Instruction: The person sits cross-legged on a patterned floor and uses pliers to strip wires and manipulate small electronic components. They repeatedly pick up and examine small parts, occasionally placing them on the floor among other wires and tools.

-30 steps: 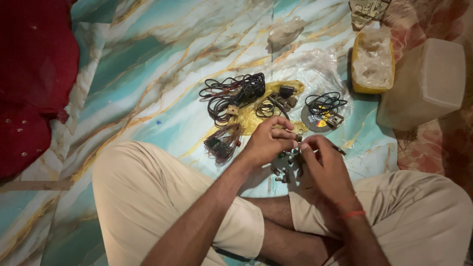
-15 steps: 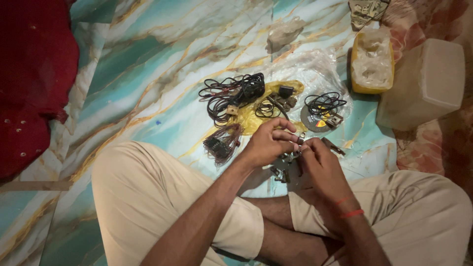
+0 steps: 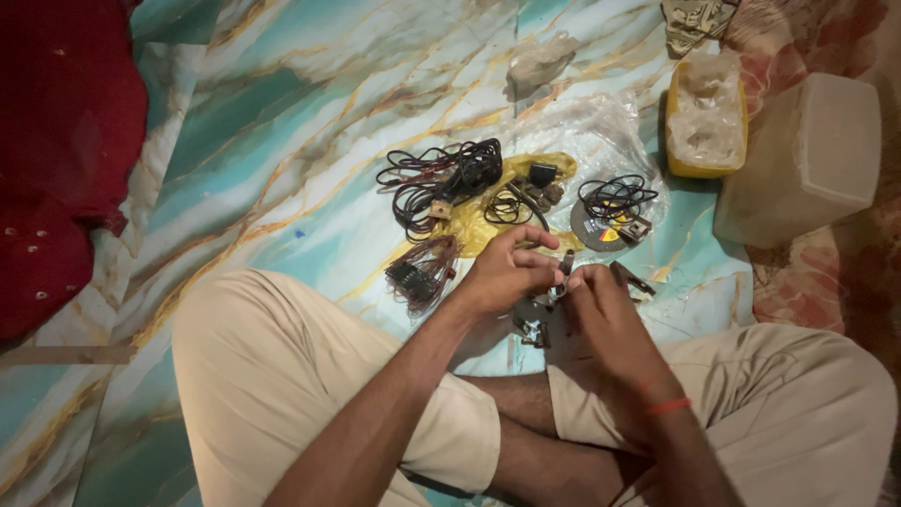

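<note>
Small dark metal part (image 3: 566,266): pinched between the fingertips of both hands, above the lap of the seated person, at the centre of the work. Its long axis appears to run roughly 12 to 6 o'clock, though most of it is hidden by fingers. Exact kind cannot be told.

Left hand (image 3: 502,272): closed on the part from the 9 o'clock side, thumb and forefinger curled around its upper end. Right hand (image 3: 601,310): closed on the same part from the 4 o'clock side, fingers bent, a red thread on the wrist. Both hands touch the part and meet at the fingertips, so neither is nearer.

Second metal piece (image 3: 533,324): grey, lies just below the hands at 6 o'clock, on the floor against the crossed legs.

Outward, on the marbled teal floor (image 3: 282,141): a small bundle of reddish wires (image 3: 422,270) at 9 o'clock from the hands; a tangle of black cables (image 3: 441,180) at 11 o'clock; a yellow bag (image 3: 479,221) under small parts at 12 o'clock; a grey disc (image 3: 601,230) with a wire coil on it at 1 o'clock, on clear plastic wrap (image 3: 582,131).

Further at 2 o'clock: a yellow tub (image 3: 706,117) and a pale plastic box (image 3: 807,155), well apart from the hands
</note>
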